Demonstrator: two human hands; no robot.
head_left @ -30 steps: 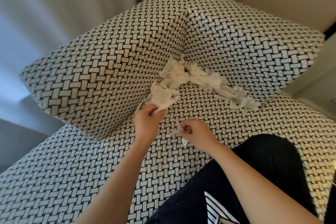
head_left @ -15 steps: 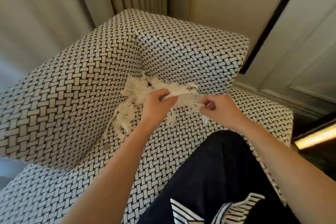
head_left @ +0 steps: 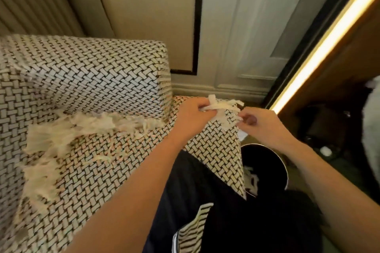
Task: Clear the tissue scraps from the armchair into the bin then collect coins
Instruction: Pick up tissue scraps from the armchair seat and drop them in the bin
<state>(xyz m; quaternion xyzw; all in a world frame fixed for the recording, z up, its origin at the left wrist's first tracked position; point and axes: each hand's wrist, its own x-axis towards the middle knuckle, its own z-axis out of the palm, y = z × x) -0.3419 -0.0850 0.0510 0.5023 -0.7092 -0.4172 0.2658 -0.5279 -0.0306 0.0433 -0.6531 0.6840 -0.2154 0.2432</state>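
A bundle of white tissue scraps (head_left: 221, 109) hangs over the right corner of the woven black-and-white armchair (head_left: 102, 80). My left hand (head_left: 192, 117) grips one end of that bundle and my right hand (head_left: 261, 125) pinches the other end. More shredded tissue (head_left: 67, 135) lies blurred along the crease of the seat on the left. A round black bin (head_left: 265, 168) stands on the floor just right of the seat corner, below my right hand, with a few white scraps (head_left: 251, 181) inside. No coins are visible.
My dark-trousered knee (head_left: 197, 187) rests on the seat front. A panelled wall and door (head_left: 236, 37) rise behind the chair. A lit strip (head_left: 320, 47) edges dark furniture on the right, with dark clutter on the floor under it.
Both hands have carried a bundle of scraps from the back crease to the seat's right corner. The view has swung right, bringing the bin into sight.
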